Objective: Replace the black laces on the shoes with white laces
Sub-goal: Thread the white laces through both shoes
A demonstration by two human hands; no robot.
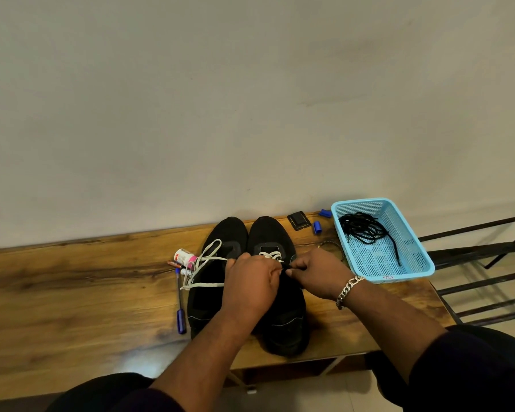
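Threading the white lace (272,256) through the right shoe (280,292) is the step in hand: a few crossings show near its toe, none higher. My left hand (250,285) and right hand (318,273) meet over its tongue, fingers curled and pinching at the lace, though the ends are hidden. The left shoe (211,286) carries a loose white lace (204,264). The black laces (366,230) lie in the blue basket (416,263). Next I judge: feed an end through the next eyelet and draw it snug.
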